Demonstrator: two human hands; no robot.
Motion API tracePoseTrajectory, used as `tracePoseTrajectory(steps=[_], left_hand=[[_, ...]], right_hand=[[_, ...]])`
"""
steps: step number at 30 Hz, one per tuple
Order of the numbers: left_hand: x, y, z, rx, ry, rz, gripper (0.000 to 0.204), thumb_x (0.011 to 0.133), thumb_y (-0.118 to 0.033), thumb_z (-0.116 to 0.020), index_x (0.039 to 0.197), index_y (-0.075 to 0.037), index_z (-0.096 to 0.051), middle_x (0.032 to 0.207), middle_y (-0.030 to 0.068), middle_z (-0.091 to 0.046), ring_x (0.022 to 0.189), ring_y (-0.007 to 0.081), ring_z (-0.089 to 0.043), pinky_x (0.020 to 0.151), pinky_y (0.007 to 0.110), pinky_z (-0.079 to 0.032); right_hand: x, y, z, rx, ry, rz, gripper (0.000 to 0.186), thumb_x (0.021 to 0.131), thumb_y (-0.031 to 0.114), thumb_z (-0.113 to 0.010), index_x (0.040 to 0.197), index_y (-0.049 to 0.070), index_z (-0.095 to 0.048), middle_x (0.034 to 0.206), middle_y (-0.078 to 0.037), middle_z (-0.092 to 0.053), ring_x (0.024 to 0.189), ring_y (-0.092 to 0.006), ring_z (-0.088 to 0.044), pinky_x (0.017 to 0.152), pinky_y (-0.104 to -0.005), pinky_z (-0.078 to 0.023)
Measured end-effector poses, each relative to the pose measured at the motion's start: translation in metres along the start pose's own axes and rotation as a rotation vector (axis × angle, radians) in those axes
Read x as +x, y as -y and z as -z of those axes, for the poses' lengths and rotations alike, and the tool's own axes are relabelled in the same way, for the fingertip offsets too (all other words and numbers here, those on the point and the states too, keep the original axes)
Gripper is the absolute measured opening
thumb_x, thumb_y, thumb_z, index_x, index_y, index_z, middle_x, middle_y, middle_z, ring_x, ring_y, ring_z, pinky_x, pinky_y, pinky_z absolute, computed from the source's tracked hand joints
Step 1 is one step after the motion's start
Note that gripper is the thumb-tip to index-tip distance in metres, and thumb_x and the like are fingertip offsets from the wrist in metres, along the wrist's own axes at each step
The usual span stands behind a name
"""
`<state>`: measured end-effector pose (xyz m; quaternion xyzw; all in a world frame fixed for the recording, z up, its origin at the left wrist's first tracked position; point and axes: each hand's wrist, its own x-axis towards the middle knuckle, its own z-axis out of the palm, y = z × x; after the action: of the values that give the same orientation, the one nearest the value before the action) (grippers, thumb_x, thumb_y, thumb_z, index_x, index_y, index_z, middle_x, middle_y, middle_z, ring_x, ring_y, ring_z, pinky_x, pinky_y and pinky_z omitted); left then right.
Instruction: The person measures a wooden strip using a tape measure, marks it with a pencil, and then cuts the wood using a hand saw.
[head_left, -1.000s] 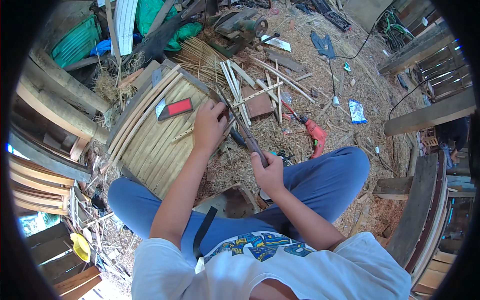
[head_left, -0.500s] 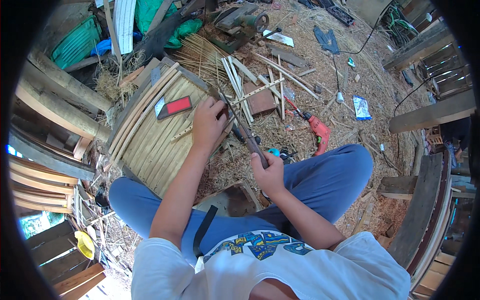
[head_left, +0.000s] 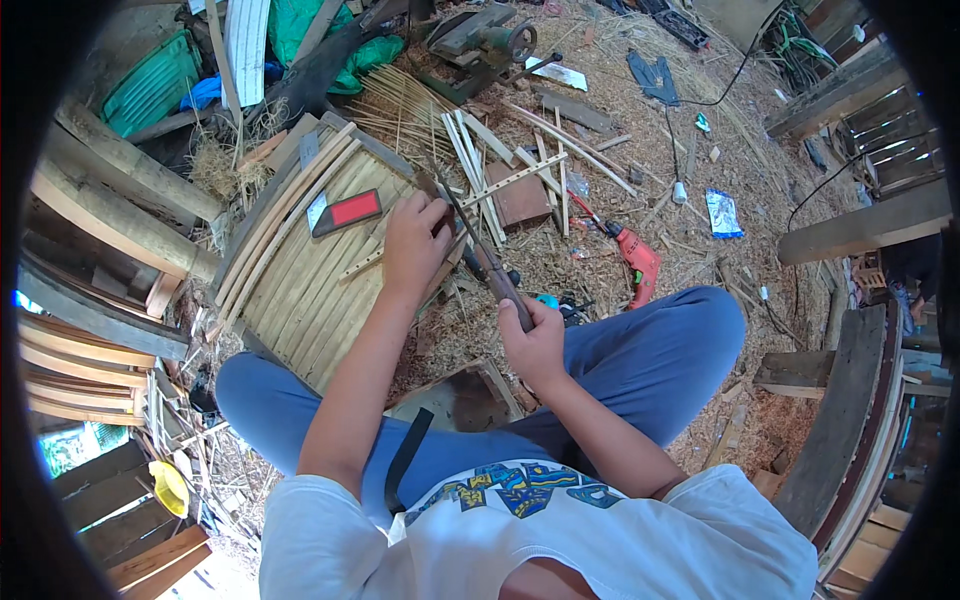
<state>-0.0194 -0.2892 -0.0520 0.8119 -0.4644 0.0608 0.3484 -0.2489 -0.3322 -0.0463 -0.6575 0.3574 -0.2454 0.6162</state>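
Note:
My right hand grips the dark wooden handle of a long blade, which angles up and away beside my left hand. My left hand is curled around a pale wooden strip with a row of holes, where the blade crosses it. That strip lies diagonally over the edge of a slatted bamboo panel, with part hidden under my hand. A red-and-dark rectangular object rests on the panel. Loose pale strips and a brown block lie just beyond my hands.
A red drill lies right of my hands on the shaving-strewn floor. Behind stand a green metal machine and green plastic sheeting. A yellow container sits lower left, wooden beams at both sides. Another person is at the far right.
My hands stay at nearly the same place. The blade's handle and my right hand have shifted very slightly left and up; the surroundings moved slightly in view.

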Motion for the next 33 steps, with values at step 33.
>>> tracePoseTrajectory(steps=[33], left_hand=[[0.0001, 0.0031, -0.0016, 0.018, -0.028, 0.017, 0.018, 0.078, -0.007, -0.074, 0.092, -0.004, -0.064, 0.092, 0.0138, -0.058, 0.096, 0.0369, -0.059, 0.085, 0.049, -0.05]], right_hand=[[-0.0029, 0.0001, -0.0011, -0.056, -0.014, 0.025, 0.037, 0.104, 0.021, -0.067, 0.073, 0.002, -0.06, 0.059, 0.008, -0.045, 0.055, -0.0028, -0.039, 0.05, -0.0305, -0.029]])
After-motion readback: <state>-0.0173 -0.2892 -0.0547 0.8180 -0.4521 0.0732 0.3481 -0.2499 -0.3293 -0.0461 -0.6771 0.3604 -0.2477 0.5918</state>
